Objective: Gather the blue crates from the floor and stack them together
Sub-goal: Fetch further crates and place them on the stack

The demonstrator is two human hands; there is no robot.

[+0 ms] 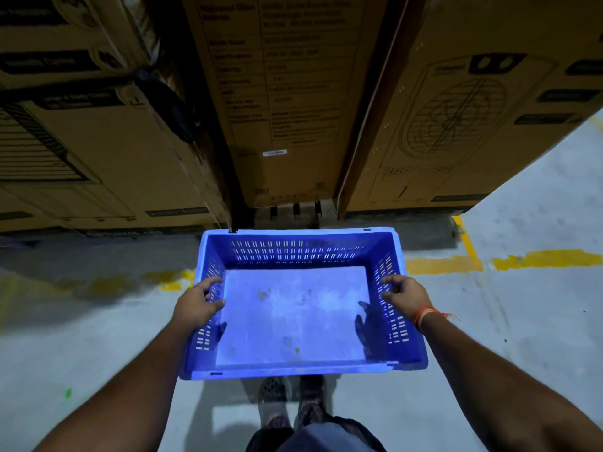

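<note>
Blue crate (293, 318), empty, held above floor (522, 288). Left hand (195, 306) and right hand (403, 295): each grip closed over a side wall. Cartons (293, 93) behind.

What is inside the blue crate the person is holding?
Nothing solid: the blue crate holds only small brownish stains on its bare floor. Left hand and right hand grip its side walls. Fingers curled outside the walls are hidden.
</note>
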